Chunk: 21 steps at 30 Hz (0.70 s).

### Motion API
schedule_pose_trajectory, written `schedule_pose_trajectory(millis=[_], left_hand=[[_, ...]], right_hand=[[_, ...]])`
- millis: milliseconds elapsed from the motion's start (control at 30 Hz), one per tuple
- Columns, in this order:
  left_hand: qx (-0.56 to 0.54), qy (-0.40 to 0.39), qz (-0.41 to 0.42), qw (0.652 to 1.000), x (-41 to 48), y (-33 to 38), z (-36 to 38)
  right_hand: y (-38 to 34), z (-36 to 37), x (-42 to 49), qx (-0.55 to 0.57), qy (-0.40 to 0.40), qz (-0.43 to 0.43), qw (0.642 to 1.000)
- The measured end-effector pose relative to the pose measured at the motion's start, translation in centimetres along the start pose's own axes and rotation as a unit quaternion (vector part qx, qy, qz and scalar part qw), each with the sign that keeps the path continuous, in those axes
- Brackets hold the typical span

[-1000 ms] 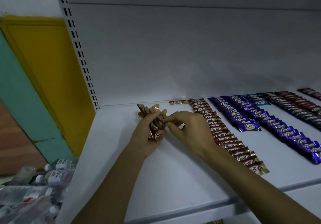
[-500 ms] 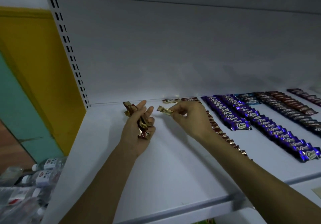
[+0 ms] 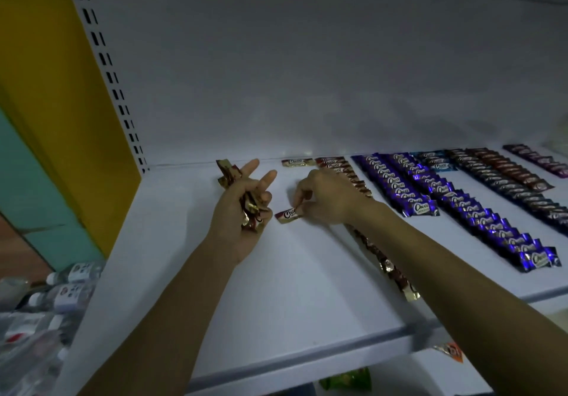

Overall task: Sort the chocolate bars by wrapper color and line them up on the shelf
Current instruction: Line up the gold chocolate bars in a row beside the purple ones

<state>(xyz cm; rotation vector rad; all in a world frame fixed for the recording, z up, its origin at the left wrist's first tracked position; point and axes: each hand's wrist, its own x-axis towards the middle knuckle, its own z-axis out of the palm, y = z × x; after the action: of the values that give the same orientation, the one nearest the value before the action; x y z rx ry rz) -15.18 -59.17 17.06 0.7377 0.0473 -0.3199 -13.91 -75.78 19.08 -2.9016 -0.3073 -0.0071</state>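
Observation:
My left hand [image 3: 238, 220] grips a bunch of gold-brown chocolate bars [image 3: 229, 174], with two fingers stretched out. My right hand [image 3: 325, 199] pinches one gold-brown bar [image 3: 287, 213] by its end, low over the white shelf [image 3: 276, 288], just right of my left hand. One gold-brown bar [image 3: 296, 162] lies alone at the back of the shelf. Beside it runs a row of red-brown bars [image 3: 333, 163], partly hidden by my right arm. Further right lie rows of purple bars [image 3: 396, 185].
Further right are a short row of light blue bars [image 3: 436, 160] and rows of dark brown bars [image 3: 504, 177]. A slotted upright [image 3: 107, 73] stands at the shelf's left end. Water bottles [image 3: 61, 291] lie low on the left. Snack packets [image 3: 347, 380] sit below the shelf.
My right hand has pulled one bar out of the bunch in my left hand, carried it toward the back, then brought it nearer and lower over the shelf.

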Motion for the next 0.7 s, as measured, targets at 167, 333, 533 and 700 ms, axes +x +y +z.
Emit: schedule_pose_trajectory(millis=[167,333,533,700], left_hand=[[0.002,0.002,0.002,1.000,0.3,0.0,0.0],[0.000,-0.008,0.003,1.000,0.5,-0.1,-0.2],[-0.002,-0.006,0.003,1.000,0.7,-0.1,-0.2],[-0.003,0.003,0.003,1.000,0.7,-0.2,-0.1]], right_hand=[[0.3,-0.2,2.5,-0.011,0.006,0.019,1.000],[1.7,0.0,6.2,-0.018,0.076,0.074,0.994],[3.2,0.0,9.3,-0.049,0.095,0.106,0.989],[4.0,0.6,9.2,-0.023,0.105,0.102,0.989]])
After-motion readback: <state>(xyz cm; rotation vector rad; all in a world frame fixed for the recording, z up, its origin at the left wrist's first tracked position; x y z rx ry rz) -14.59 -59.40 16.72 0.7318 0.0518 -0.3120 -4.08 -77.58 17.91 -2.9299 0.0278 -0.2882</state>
